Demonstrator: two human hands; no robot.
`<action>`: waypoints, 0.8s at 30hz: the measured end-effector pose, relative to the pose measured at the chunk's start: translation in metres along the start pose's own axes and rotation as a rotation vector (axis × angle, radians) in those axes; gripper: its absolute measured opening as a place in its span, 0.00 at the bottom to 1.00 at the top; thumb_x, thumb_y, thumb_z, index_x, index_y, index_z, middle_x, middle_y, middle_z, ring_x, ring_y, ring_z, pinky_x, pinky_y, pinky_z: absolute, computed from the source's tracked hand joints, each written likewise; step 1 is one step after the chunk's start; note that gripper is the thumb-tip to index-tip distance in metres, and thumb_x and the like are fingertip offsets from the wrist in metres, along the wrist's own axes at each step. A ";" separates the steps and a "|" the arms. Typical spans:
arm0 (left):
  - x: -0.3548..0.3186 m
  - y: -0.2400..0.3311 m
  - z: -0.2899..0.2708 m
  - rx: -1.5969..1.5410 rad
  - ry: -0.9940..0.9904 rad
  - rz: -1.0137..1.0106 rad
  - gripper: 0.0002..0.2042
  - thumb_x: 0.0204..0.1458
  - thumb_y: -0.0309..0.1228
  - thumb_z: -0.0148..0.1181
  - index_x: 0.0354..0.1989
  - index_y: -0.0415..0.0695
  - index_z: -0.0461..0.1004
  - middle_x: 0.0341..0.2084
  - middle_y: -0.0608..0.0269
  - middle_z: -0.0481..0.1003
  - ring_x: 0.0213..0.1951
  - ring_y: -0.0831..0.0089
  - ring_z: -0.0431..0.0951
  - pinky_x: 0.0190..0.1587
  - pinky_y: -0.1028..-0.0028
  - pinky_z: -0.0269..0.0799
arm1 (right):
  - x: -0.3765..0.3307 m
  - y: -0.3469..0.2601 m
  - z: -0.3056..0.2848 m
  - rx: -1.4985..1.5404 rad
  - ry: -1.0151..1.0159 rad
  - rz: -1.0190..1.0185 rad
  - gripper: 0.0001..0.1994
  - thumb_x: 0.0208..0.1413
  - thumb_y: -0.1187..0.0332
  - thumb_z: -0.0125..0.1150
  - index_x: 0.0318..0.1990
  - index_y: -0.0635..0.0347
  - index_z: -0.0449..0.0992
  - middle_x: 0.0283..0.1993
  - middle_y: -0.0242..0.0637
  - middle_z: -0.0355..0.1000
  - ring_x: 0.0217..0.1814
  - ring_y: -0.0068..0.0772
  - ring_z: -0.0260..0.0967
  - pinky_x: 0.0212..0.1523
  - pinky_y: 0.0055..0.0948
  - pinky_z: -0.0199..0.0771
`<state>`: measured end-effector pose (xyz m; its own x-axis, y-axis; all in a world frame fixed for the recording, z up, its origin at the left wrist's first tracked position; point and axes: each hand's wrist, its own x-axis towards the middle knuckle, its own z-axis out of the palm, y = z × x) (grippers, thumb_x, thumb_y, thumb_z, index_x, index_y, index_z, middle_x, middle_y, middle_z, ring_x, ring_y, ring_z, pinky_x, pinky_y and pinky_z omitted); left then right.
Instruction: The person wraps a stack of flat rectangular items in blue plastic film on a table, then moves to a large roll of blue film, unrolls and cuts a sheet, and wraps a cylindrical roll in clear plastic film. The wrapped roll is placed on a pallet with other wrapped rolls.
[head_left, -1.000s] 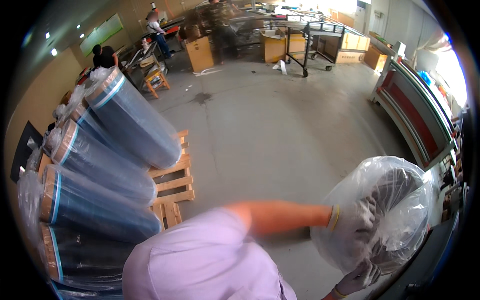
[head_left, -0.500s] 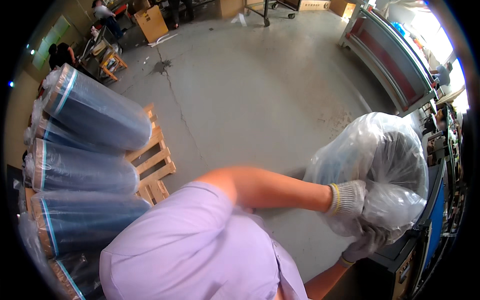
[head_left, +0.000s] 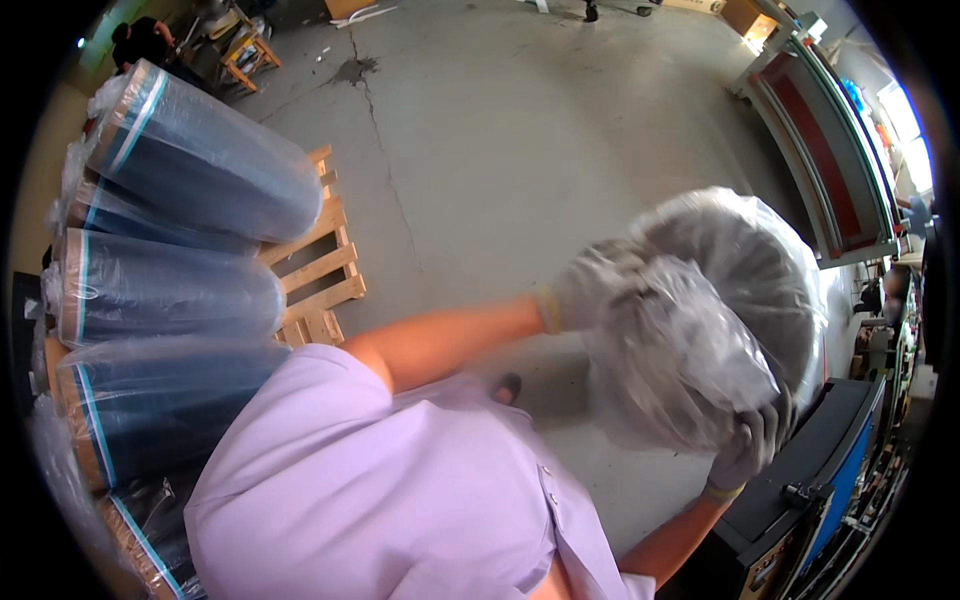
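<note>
A large round bundle in clear plastic wrapping point(head_left: 770, 250) stands to my right, with a dark round shape showing through. Loose, crumpled plastic bunches up on its near side. My left hand point(head_left: 590, 285), in a light grey knit glove, is closed on the bunched plastic at the bundle's left edge; motion blurs it a little. Lower on the right, my gloved right hand point(head_left: 750, 445) is closed on the plastic, its fingers curled at the rim. What exactly lies inside the wrapping cannot be made out.
Several plastic-wrapped blue rolls point(head_left: 210, 160) lie to my left on a wooden pallet point(head_left: 325, 270). A dark cabinet with a blue panel point(head_left: 845, 490) is at the right, close to the bundle. A long machine with a red panel point(head_left: 820, 150) is beyond. Another person point(head_left: 145, 40) is far left.
My left hand has moved left and up, drawing the bunched plastic along. The right hand has shifted slightly up and its fingers now show. The view has tilted downward.
</note>
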<state>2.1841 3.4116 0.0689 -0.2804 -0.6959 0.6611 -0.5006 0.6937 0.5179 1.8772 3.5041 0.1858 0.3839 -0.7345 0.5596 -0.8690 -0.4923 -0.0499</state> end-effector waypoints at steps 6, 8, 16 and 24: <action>-0.133 -0.094 -0.101 0.301 0.077 -0.552 0.17 0.53 0.36 0.58 0.49 0.43 0.74 0.51 0.52 0.74 0.48 0.53 0.75 0.52 0.60 0.69 | 0.152 -0.084 0.134 0.264 -0.358 -0.506 0.05 0.44 0.68 0.64 0.27 0.57 0.75 0.27 0.38 0.66 0.36 0.43 0.67 0.49 0.44 0.68; -0.186 -0.106 -0.154 0.351 -0.107 -0.953 0.18 0.54 0.38 0.57 0.50 0.43 0.73 0.52 0.50 0.73 0.49 0.52 0.75 0.54 0.60 0.68 | 0.183 -0.111 0.199 0.321 -0.408 -0.628 0.07 0.48 0.66 0.64 0.22 0.55 0.75 0.23 0.36 0.67 0.31 0.41 0.66 0.40 0.41 0.66; -0.526 -0.077 -0.302 0.502 -0.162 -1.888 0.24 0.58 0.47 0.48 0.47 0.35 0.73 0.47 0.36 0.73 0.51 0.41 0.70 0.53 0.55 0.65 | 0.221 -0.242 0.458 0.331 -0.635 -0.755 0.08 0.52 0.63 0.57 0.28 0.56 0.78 0.33 0.40 0.73 0.45 0.43 0.71 0.50 0.42 0.67; -0.589 -0.053 -0.243 0.525 -0.454 -2.162 0.28 0.52 0.52 0.55 0.41 0.31 0.75 0.43 0.34 0.75 0.50 0.42 0.74 0.51 0.56 0.69 | 0.108 -0.249 0.521 0.251 -1.076 0.111 0.08 0.53 0.68 0.57 0.39 0.59 0.76 0.40 0.50 0.76 0.46 0.50 0.75 0.47 0.43 0.74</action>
<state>2.5745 3.8300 -0.2166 0.7296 -0.1320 -0.6710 -0.2944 -0.9463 -0.1339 2.2979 3.3039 -0.1727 0.4845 -0.7427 -0.4623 -0.8741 -0.3902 -0.2892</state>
